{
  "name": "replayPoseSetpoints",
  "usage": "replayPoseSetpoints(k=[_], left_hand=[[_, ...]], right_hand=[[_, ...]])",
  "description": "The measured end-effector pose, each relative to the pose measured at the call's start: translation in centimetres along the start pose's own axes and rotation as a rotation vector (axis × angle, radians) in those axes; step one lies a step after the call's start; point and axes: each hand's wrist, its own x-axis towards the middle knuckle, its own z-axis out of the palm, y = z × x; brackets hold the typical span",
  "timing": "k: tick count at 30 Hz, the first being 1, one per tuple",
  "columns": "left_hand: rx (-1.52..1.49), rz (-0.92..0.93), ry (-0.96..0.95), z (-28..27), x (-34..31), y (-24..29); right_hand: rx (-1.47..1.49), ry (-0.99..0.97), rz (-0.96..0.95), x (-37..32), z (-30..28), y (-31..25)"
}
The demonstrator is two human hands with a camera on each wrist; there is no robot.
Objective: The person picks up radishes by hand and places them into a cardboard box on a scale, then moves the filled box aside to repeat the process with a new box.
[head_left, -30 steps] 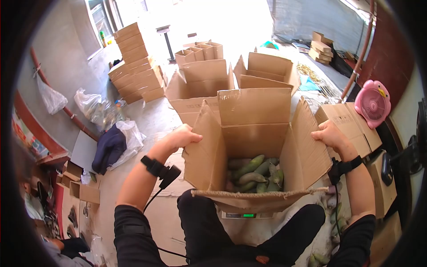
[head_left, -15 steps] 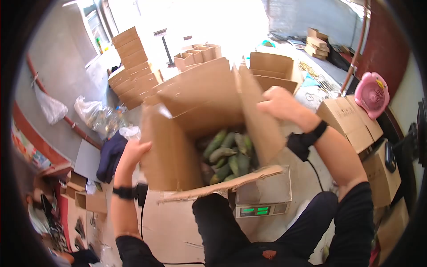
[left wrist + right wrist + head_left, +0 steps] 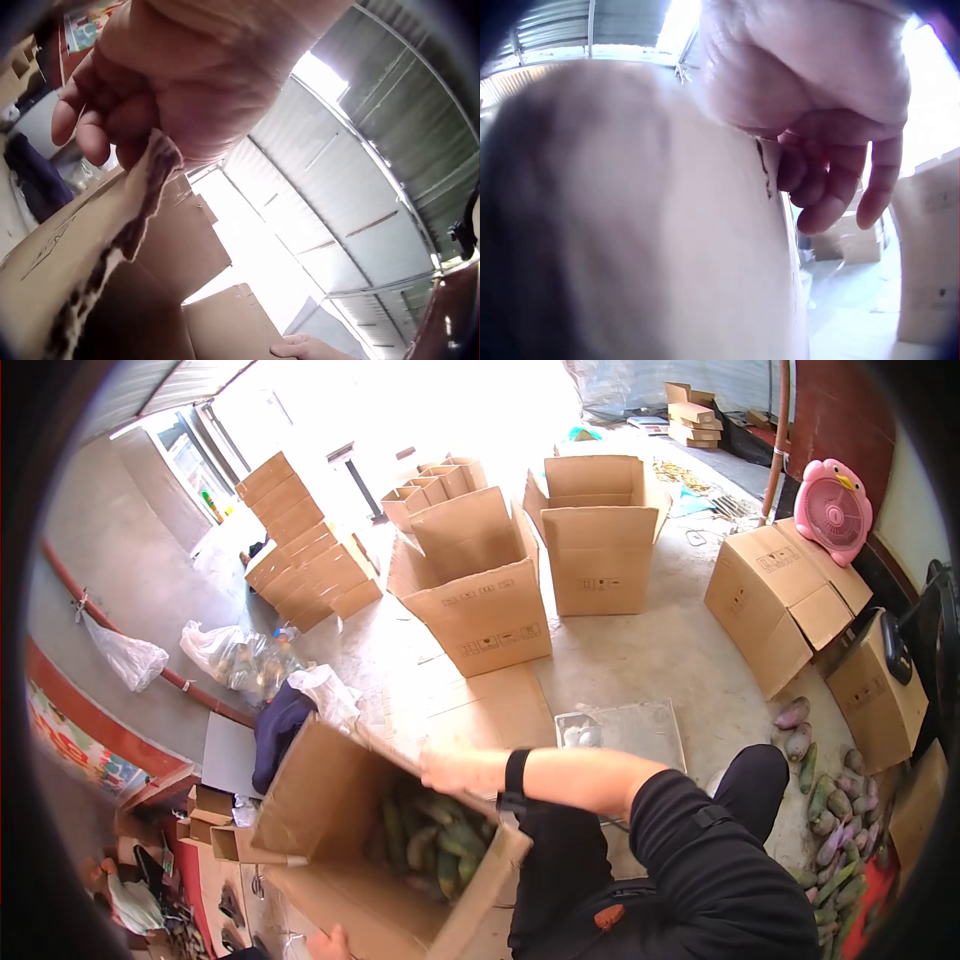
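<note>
An open cardboard box (image 3: pixel 350 880) with green, mottled vegetables (image 3: pixel 435 845) in it is tilted at the lower left of the head view. My right hand (image 3: pixel 455 768) grips its far side by the upper edge; in the right wrist view the fingers of that hand (image 3: pixel 832 161) curl over the cardboard. At the bottom of the head view, my left hand (image 3: pixel 328 943) is mostly cut off by the frame. The left wrist view shows that hand (image 3: pixel 187 82) pinching the ragged rim of a flap (image 3: pixel 112 247).
A scale (image 3: pixel 630 730) stands on the floor before my knees. Two open boxes (image 3: pixel 500 625) (image 3: pixel 600 565) are beyond it. Loose vegetables (image 3: pixel 840 810) lie at the right, near a carton (image 3: pixel 760 610) and a pink fan (image 3: pixel 835 515). Stacked cartons (image 3: pixel 310 565) stand back left.
The box with the vegetables has moved left and down from above the scale to my left side, both hands going with it. The scale is now uncovered, and the head view has shifted.
</note>
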Motion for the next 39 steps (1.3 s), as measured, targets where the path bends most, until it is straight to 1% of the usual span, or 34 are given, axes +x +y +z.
replayPoseSetpoints(k=[1, 2, 3, 5, 6, 7, 8, 9, 10, 11, 12, 13, 14, 15, 16, 17, 18, 19, 20, 21, 22, 23, 24, 25, 26, 27, 28, 29, 34, 39], left_hand=[[-0.012, -0.061, -0.053, -0.5, -1.3, 0.0], [-0.009, -0.069, -0.048, -0.7, -1.5, -0.6], [0.022, -0.117, -0.08, -0.7, -1.6, -1.4], [0.087, -0.219, -0.148, -1.2, -2.1, -3.3], [0.122, -0.277, -0.185, -1.6, -2.7, -4.4], [0.152, -0.331, -0.219, -1.8, -3.2, -5.4], [0.18, -0.377, -0.25, -2.0, -3.3, -6.3], [0.212, -0.419, -0.289, -2.2, -3.3, -7.1], [0.24, -0.461, -0.34, -2.0, -3.7, -7.7], [0.257, -0.499, -0.406, -1.1, -4.4, -8.1], [0.284, -0.537, -0.453, -0.9, -4.7, -7.2], [0.524, -0.381, -0.306, -1.2, -3.9, -6.1], [0.754, -0.21, -0.154, -2.1, -2.1, -2.5], [0.666, -0.151, -0.04, -2.9, -0.4, -0.4], [0.607, 0.234, 0.208, -2.7, 1.3, -0.1], [0.337, 0.285, 0.221, -2.6, 4.3, -2.2], [0.101, 0.362, 0.185, -3.7, 4.8, 3.2], [0.122, 0.586, 0.306, -4.4, 4.7, 8.0], [0.012, 0.745, 0.407, -4.7, 5.4, 10.4], [-0.046, 0.866, 0.501, -5.5, 5.0, 14.1], [-0.005, 0.994, 0.595, -6.2, 4.7, 17.2], [-0.17, 1.06, 0.675, -6.0, 4.6, 19.5], [-0.294, 1.276, 0.749, -5.9, 5.4, 21.1], [-0.338, 1.457, 0.661, -6.9, 4.7, 23.6], [-0.47, 1.542, 0.742, -6.8, 5.6, 24.4], [-0.478, 1.547, 0.723, -6.6, 5.3, 27.0], [-0.578, 1.721, 0.664, -6.5, 4.1, 30.6], [-0.679, 1.891, 0.614, -6.3, 3.4, 32.7], [-0.733, 1.86, 0.634, -3.6, 2.5, 35.3], [-0.704, 1.989, 0.842, -3.2, 4.2, 40.0]], right_hand=[[-0.033, 0.018, -0.065, -0.3, 1.3, -1.1], [0.046, -0.082, -0.019, 0.3, 2.3, -2.3], [0.121, -0.185, 0.029, 0.8, 2.5, -4.1], [0.149, -0.158, -0.176, 1.7, 7.0, -6.3], [0.218, -0.101, -0.269, 1.6, 8.1, -7.3], [0.22, -0.115, -0.278, 1.5, 9.0, -7.8], [0.198, -0.194, -0.293, 1.4, 9.8, -8.3], [0.177, -0.272, -0.298, 0.8, 9.5, -8.9], [0.117, -0.274, -0.322, 0.0, 8.9, -8.6], [0.108, -0.283, -0.262, -1.1, 7.5, -7.2], [0.105, -0.278, -0.217, -1.5, 4.9, -6.3], [0.175, -0.235, -0.158, -2.4, 2.1, -5.2], [0.244, -0.188, -0.093, -3.6, -1.0, -4.2], [0.394, -0.028, -0.061, -3.8, -1.3, -1.7], [0.27, 0.169, -0.092, -5.3, -5.6, -1.4], [0.277, 0.424, -0.235, -8.2, -9.7, -1.5], [0.215, 0.614, -0.353, -10.6, -13.2, -1.4], [0.286, 0.692, -0.319, -13.9, -17.1, -2.9], [0.321, 0.733, -0.237, -17.9, -20.4, -4.7], [0.256, 0.87, -0.181, -21.1, -22.4, -6.4], [-0.058, 0.974, -0.386, -23.6, -23.8, -6.7], [-0.184, 1.097, -0.417, -27.1, -26.0, -6.0], [-0.181, 1.092, -0.393, -27.9, -25.7, -4.9], [-0.191, 1.088, -0.357, -28.7, -25.6, -4.7], [-0.204, 1.086, -0.324, -29.6, -25.7, -4.4], [-0.215, 1.085, -0.291, -30.4, -25.7, -4.1], [-0.228, 1.081, -0.261, -31.2, -25.8, -3.7], [-0.246, 1.077, -0.245, -31.8, -26.0, -3.2], [-0.382, 1.039, -0.194, -34.4, -28.6, -0.8], [-0.588, 1.19, -0.288, -33.9, -31.7, 2.2]])
